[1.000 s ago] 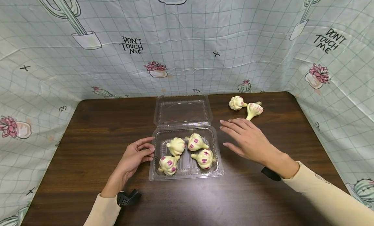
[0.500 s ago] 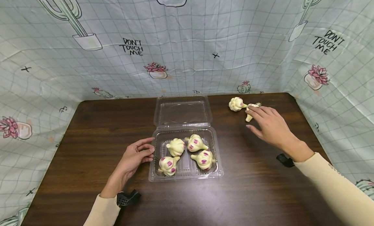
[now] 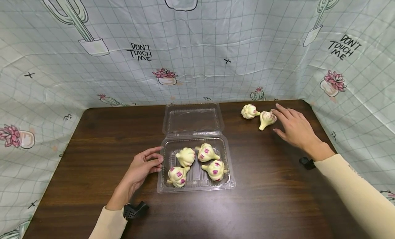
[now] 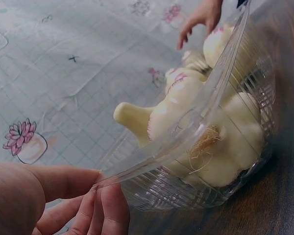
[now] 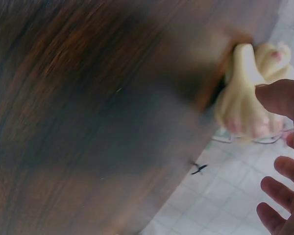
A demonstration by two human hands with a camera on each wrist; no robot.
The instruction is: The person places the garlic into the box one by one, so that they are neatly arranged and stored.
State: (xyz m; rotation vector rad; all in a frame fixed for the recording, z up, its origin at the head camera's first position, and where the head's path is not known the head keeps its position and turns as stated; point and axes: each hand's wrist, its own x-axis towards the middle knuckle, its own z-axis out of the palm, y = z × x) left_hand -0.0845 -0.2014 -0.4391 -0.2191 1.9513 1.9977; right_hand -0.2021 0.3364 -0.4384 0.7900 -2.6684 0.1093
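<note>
My left hand (image 3: 143,166) pinches the left rim of a clear plastic clamshell container (image 3: 197,188) between thumb and fingers; the left wrist view shows the grip at the lip (image 4: 137,169). Inside lie several cream garlic bulbs (image 3: 186,156) with purple marks. At the back right of the table, two more bulbs lie close together: a rear one (image 3: 248,111) and a front one (image 3: 267,119) with its stem toward me. My right hand (image 3: 296,127) is just right of the front bulb, fingers spread and holding nothing. In the right wrist view its thumb (image 5: 279,95) overlaps that bulb.
The container's lid (image 3: 193,119) lies folded back toward the rear edge of the dark wooden table (image 3: 117,136). A printed plastic curtain (image 3: 197,43) rises around the back and both sides.
My right hand has moved right and away from me, passing over the front bulb to its right side. My left hand stays at the container.
</note>
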